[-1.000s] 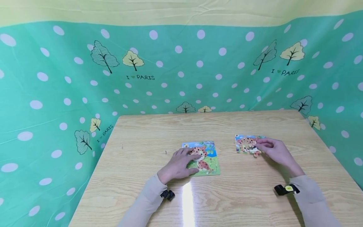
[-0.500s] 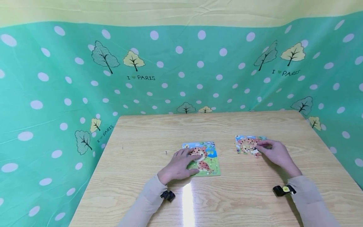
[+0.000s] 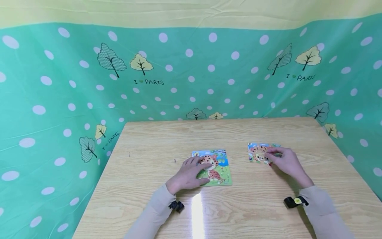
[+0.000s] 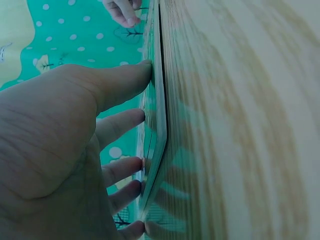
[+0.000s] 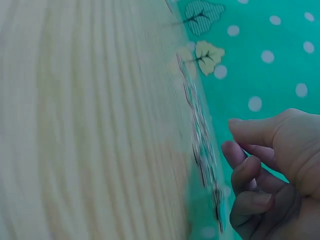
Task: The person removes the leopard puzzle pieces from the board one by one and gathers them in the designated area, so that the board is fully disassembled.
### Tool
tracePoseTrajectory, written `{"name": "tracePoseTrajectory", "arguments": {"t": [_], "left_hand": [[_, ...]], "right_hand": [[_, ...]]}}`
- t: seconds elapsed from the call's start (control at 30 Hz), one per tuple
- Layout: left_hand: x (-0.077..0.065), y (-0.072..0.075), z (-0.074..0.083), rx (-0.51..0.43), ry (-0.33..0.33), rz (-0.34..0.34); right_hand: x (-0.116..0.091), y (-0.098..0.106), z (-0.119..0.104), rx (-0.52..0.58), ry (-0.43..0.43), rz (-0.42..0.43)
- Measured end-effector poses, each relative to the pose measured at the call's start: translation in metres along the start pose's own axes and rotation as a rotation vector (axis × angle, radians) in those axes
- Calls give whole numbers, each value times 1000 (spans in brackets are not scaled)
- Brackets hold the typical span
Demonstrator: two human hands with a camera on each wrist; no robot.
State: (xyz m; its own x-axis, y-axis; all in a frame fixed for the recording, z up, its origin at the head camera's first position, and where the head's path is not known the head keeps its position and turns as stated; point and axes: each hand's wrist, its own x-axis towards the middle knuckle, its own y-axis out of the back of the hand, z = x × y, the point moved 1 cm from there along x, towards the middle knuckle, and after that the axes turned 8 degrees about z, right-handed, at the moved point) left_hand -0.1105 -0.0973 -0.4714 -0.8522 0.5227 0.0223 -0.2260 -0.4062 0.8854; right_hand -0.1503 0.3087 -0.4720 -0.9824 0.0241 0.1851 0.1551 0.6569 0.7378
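A square leopard jigsaw puzzle (image 3: 222, 174) lies mid-table. My left hand (image 3: 186, 174) rests on its left part, covering some of the picture. In the left wrist view, the spread fingertips and thumb of that hand (image 4: 55, 135) touch the board's surface, whose edge (image 4: 161, 135) lies on the wood. To the right sits a smaller group of jigsaw pieces (image 3: 256, 148) showing a spotted leopard head. Above its right side is my right hand (image 3: 287, 162). In the right wrist view, this hand's (image 5: 280, 170) thumb and loosely curled fingers stay apart beside the pieces (image 5: 200, 142), with no piece visible between them.
The wooden table (image 3: 155, 139) reaches back to a green dotted cloth (image 3: 179, 73) that hangs around it. A tiny dark mark (image 3: 175, 160) shows left of the board. Black straps (image 3: 290, 201) sit on both sleeved wrists.
My right hand has shifted slightly left over the pieces, and the lower pieces beneath its fingertips look closer together. The left hand stays on the board.
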Motion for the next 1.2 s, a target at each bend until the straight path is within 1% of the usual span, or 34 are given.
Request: {"name": "tracePoseTrajectory", "arguments": {"t": [0.13,0.27,0.4,0.53,0.7,0.8,0.9,1.0,1.1,1.2], "left_hand": [[0,0,0,0,-6,6],[-1,0,0,-2,-4,3],[-1,0,1,-5,6,-5],[-1,1,1,-5,7,-4],[-2,0,1,-18,-2,4],[-2,-1,0,-21,-7,8],[-2,-2,-2,-18,-13,13],[-1,-3,-2,-7,-18,16],[0,-4,-2,1,-15,11],[0,-3,-1,1,-7,4]], "right_hand": [[0,-8,-12,-6,40,-4],[2,-19,-26,6,108,5],[4,-35,-40,46,186,-11],[3,-51,-55,94,201,-76],[1,-71,-75,154,186,-186],[0,-83,-89,181,206,-258],[-1,-95,-100,176,247,-337],[0,-104,-106,163,273,-388],[1,-109,-109,141,298,-404],[1,-110,-111,127,314,-422]]}}
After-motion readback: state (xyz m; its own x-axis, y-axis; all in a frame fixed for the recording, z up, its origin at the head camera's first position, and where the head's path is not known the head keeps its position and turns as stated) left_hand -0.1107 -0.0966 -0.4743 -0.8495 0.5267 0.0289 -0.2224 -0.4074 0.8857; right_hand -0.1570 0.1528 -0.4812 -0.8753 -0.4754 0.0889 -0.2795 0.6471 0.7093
